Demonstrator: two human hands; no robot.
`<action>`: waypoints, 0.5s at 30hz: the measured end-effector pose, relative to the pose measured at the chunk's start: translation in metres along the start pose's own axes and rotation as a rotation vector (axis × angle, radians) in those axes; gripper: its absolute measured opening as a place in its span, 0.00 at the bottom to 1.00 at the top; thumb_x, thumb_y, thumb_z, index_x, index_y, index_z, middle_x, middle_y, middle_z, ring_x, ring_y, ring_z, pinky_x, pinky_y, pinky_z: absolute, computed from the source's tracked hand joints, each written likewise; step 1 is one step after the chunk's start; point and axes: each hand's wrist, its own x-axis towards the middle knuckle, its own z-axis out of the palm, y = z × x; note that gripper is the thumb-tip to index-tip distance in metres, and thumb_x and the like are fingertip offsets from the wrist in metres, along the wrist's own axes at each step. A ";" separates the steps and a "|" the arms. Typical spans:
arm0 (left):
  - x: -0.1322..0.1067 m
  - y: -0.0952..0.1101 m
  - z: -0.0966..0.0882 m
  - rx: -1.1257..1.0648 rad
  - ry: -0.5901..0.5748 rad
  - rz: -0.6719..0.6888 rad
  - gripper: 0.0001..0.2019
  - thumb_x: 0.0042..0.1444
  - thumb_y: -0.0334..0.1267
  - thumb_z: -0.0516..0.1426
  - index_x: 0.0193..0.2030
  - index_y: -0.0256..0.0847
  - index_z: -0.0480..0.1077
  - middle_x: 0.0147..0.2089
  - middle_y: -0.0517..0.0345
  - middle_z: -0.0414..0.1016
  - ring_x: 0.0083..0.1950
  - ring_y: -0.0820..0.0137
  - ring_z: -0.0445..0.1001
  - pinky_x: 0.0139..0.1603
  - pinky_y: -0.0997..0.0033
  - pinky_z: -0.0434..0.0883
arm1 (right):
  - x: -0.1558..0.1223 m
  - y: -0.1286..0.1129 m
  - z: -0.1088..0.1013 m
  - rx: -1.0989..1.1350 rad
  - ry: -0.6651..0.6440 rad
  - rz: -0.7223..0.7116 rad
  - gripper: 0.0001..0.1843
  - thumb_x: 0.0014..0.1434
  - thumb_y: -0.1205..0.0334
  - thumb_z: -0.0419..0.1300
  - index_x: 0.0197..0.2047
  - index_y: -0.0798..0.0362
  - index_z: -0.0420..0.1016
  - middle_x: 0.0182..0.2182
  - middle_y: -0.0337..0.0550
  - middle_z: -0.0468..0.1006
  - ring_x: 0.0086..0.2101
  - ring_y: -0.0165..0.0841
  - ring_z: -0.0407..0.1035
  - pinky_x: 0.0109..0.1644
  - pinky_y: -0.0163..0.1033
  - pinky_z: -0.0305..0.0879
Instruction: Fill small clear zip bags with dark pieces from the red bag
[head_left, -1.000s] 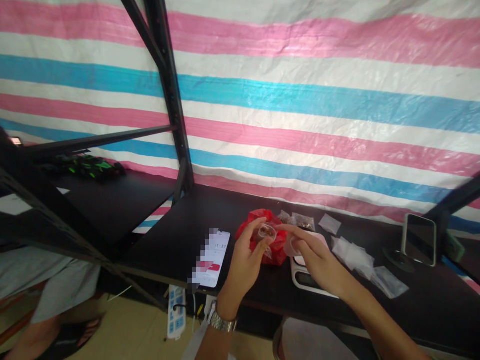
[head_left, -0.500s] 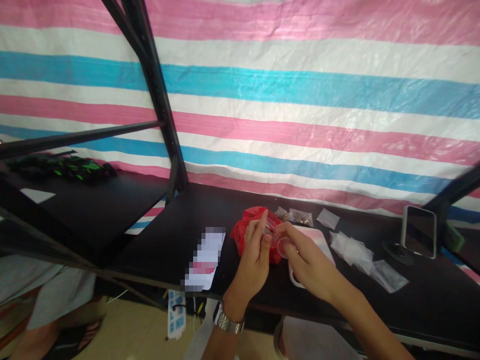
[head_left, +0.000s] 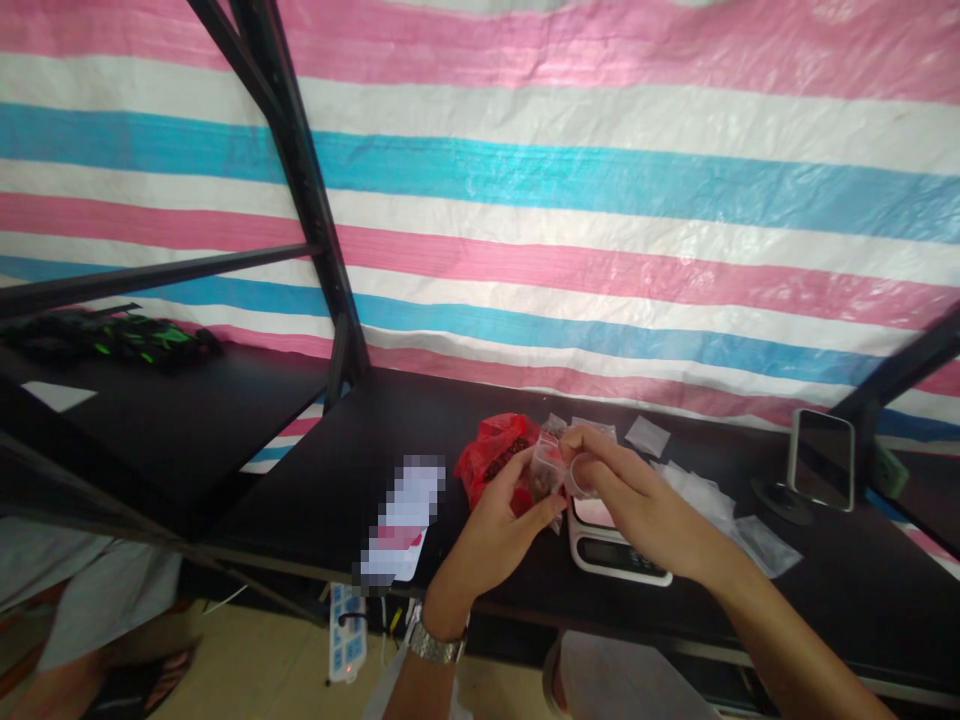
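My left hand (head_left: 501, 515) grips a small clear zip bag (head_left: 546, 475) between thumb and fingers. Some brown bits lie in the bottom of the bag. Close against the bag's right side, my right hand (head_left: 619, 490) holds a small clear round cup (head_left: 581, 476); its fingers partly hide the cup. Behind my left hand, a red plastic bag (head_left: 480, 455) lies open with dark brown pieces inside. Below my right hand sits a white kitchen scale (head_left: 622, 570) with a dark display, its plate partly covered by the hand.
Behind the hands lie filled small bags (head_left: 592, 428). Flat zip bags (head_left: 701, 495) are spread to the right, near a phone on a stand (head_left: 821, 460). A blurred-out phone-like sheet (head_left: 405, 520) lies left. A black rack post (head_left: 307, 190) and a toy car (head_left: 150, 338) stand further left.
The small bag has turned upright in my left hand, and brown bits now show in it. My hands have moved slightly, uncovering the scale's display and the red bag's contents.
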 end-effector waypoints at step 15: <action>-0.009 0.014 -0.054 0.234 0.518 -0.047 0.14 0.61 0.49 0.64 0.44 0.40 0.78 0.36 0.57 0.80 0.36 0.66 0.76 0.41 0.67 0.72 | 0.071 0.067 0.035 -0.671 -0.161 -0.018 0.17 0.74 0.65 0.46 0.44 0.53 0.77 0.46 0.54 0.78 0.49 0.44 0.71 0.61 0.53 0.67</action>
